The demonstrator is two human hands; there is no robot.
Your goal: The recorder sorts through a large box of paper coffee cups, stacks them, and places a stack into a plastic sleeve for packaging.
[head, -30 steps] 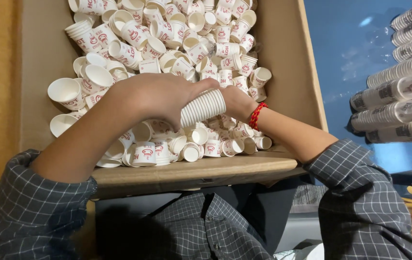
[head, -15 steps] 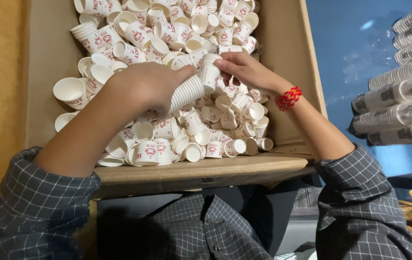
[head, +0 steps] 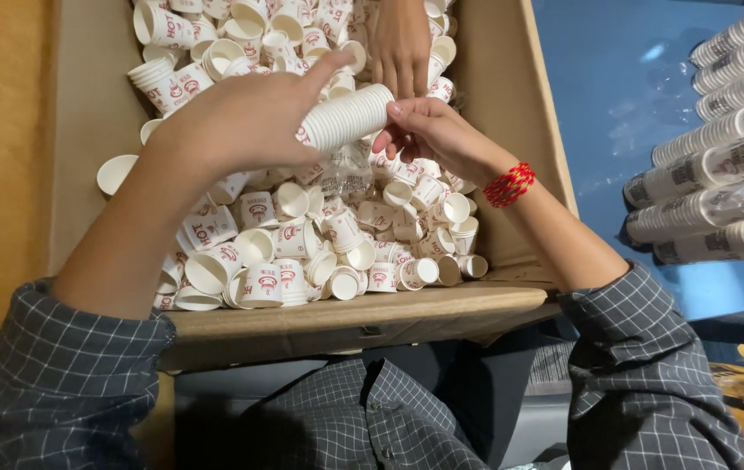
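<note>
My left hand's [head: 246,117] fingers [head: 324,65] are curled around one end of a nested stack of paper cups [head: 346,116], the index finger stretched out along its top; the palm side is turned away from me, so I cannot see how the thumb sits. The stack lies roughly level, held in the air above the open cardboard box [head: 346,318]. The box's left wall runs out of view at the top edge, and the orange floor beside it shows no detail.

Below the stack, loose white cups with red print [head: 302,244] fill the box in a jumble; a crumpled bit of clear plastic [head: 346,174] lies among them, hard to make out.

My right hand [head: 428,130], a red beaded bracelet [head: 509,184] at its wrist, meets the open end of the stack, fingertips touching the rim, loosely bent rather than clamped. Above it another person's hand [head: 400,48] reaches down into the box, its wrist cut off by the frame.

Far right, wrapped sleeves of stacked cups [head: 711,200] lie on a blue surface [head: 607,96], their ends cropped.
</note>
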